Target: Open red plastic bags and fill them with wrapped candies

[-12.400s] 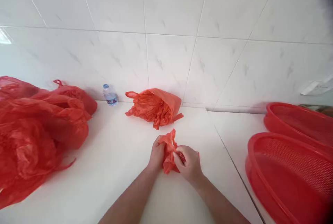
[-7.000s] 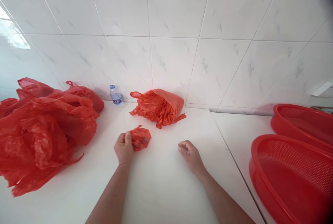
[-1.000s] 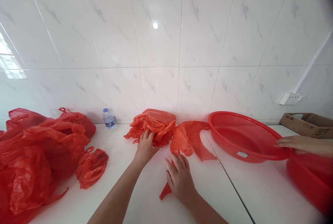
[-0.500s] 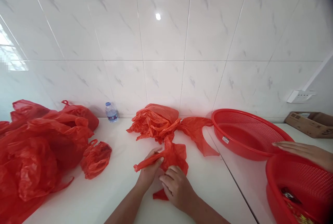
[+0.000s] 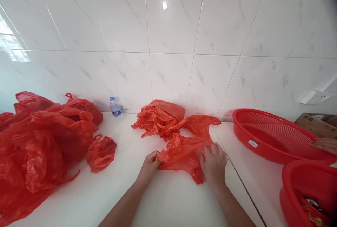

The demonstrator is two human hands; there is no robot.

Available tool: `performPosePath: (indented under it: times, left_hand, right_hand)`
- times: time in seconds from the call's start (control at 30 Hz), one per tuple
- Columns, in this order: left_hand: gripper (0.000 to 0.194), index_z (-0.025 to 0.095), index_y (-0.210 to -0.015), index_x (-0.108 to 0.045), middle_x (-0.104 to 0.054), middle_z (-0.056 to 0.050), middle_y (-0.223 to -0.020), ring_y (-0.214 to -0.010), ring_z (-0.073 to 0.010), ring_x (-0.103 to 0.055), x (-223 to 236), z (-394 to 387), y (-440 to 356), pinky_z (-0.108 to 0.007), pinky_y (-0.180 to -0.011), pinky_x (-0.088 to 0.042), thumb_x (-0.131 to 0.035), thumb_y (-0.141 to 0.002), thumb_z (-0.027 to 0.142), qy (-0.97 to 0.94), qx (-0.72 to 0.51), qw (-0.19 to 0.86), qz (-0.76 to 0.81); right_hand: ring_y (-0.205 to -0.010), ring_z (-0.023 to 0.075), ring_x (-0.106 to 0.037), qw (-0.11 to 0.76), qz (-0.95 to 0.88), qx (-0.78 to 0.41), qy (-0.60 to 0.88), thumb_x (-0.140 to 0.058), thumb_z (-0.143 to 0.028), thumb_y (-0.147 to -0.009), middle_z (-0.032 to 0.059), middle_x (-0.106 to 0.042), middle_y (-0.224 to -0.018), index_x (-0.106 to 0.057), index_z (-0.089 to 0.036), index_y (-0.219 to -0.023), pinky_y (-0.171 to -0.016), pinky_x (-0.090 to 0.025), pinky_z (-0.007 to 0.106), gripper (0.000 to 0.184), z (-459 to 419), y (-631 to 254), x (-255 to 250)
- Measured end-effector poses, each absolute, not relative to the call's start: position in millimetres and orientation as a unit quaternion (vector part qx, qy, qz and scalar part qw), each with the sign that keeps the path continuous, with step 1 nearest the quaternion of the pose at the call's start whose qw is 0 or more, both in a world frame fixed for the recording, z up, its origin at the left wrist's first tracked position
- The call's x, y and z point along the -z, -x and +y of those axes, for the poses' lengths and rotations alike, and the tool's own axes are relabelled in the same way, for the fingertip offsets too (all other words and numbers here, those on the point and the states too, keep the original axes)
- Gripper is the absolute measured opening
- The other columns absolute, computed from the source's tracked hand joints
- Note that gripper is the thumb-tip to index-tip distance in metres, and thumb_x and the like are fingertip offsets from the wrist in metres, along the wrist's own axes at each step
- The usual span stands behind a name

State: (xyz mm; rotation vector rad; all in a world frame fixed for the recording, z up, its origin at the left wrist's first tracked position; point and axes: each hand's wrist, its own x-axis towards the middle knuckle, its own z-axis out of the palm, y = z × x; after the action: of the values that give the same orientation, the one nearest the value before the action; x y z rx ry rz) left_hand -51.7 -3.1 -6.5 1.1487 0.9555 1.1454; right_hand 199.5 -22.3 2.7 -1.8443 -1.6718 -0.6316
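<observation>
A thin red plastic bag (image 5: 181,153) lies partly spread on the white table in front of me. My left hand (image 5: 149,165) pinches its left edge between thumb and fingers. On the bag's right side, my right hand (image 5: 214,165) rests palm down with its fingers stretched out. Just behind sits a crumpled pile of red plastic bags (image 5: 160,116) against the wall. A further red bag (image 5: 201,123) extends right from that pile, and the bag at my hands overlaps it.
At left are a large heap of red bags (image 5: 50,139), a small bundled bag (image 5: 101,153) and a water bottle (image 5: 116,107). To the right stand a red basket (image 5: 263,153) and a second basket (image 5: 286,188) with items inside. Another person's hand (image 5: 326,145) touches the far basket; a cardboard box (image 5: 316,123) is behind.
My hands have moved apart, and the gathered bag is now spread wider between them. My right hand went right and flattened. The other person's hand shifted rightward in view, as the view turned slightly.
</observation>
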Motion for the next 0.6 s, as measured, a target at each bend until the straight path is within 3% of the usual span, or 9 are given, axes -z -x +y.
performPosePath:
  times: [0.07,0.17,0.33,0.43,0.5,0.6]
  left_hand:
    - [0.018,0.018,-0.082,-0.060,-0.055,0.004,-0.065,-0.060,-0.0109,-0.052,11.0,-8.9,43.4,-0.023,-0.059,-0.041,-0.066,-0.065,0.023,-0.533,-0.468,0.561,0.426]
    - [0.053,0.023,-0.111,-0.056,-0.056,0.002,-0.080,-0.066,-0.0115,-0.053,14.3,-21.1,31.8,-0.023,-0.061,-0.043,-0.070,-0.060,0.021,-0.645,-0.450,0.429,0.445]
    - [0.045,0.022,-0.104,-0.057,-0.058,-0.004,-0.097,-0.081,-0.0161,-0.057,6.9,-32.2,25.1,-0.027,-0.072,-0.048,-0.071,-0.062,0.027,-0.759,-0.423,0.291,0.400]
    - [0.074,0.022,-0.119,-0.050,-0.055,-0.009,-0.113,-0.100,-0.0239,-0.056,-4.6,-35.3,41.3,-0.034,-0.087,-0.048,-0.079,-0.053,0.039,-0.809,-0.411,0.224,0.356]
    - [0.087,0.023,-0.130,-0.041,-0.046,-0.014,-0.129,-0.118,-0.0303,-0.046,-14.4,-38.0,66.2,-0.043,-0.098,-0.041,-0.079,-0.055,0.047,-0.812,-0.418,0.121,0.390]
    - [0.064,0.028,-0.131,-0.038,-0.032,-0.014,-0.142,-0.133,-0.0326,-0.028,-33.7,-42.6,124.7,-0.053,-0.107,-0.027,-0.065,-0.075,0.042,-0.663,-0.478,-0.121,0.563]
  right_hand:
    - [-0.121,0.0343,-0.038,0.272,-0.622,0.239,0.694,-0.050,-0.020,-0.081,0.0100,-0.058,-0.095,-0.060,-0.017,-0.080,-0.085,-0.034,0.046,0.011,-25.1,-201.4,-2.7]
    - [-0.121,0.0332,-0.039,0.273,-0.642,0.235,0.677,-0.050,-0.019,-0.079,0.0091,-0.060,-0.096,-0.059,-0.018,-0.075,-0.089,-0.031,0.048,0.010,-32.1,-192.5,-2.9]
    - [-0.119,0.0340,-0.040,0.287,-0.686,0.222,0.631,-0.049,-0.024,-0.077,0.0117,-0.060,-0.099,-0.060,-0.019,-0.082,-0.095,-0.026,0.050,0.013,-39.7,-172.0,5.1]
    - [-0.111,0.0342,-0.045,0.282,-0.717,0.184,0.611,-0.052,-0.027,-0.071,0.0120,-0.060,-0.096,-0.061,-0.020,-0.089,-0.093,-0.030,0.048,0.021,-35.1,-169.5,22.4]
    - [-0.106,0.0342,-0.048,0.292,-0.730,0.157,0.598,-0.052,-0.029,-0.068,0.0130,-0.059,-0.100,-0.061,-0.020,-0.096,-0.090,-0.033,0.048,0.030,-27.9,-172.2,38.7]
    - [-0.101,0.0362,-0.050,0.313,-0.726,0.086,0.606,-0.052,-0.035,-0.067,0.0139,-0.059,-0.098,-0.061,-0.020,-0.097,-0.089,-0.035,0.050,0.034,-12.5,-177.8,62.1]
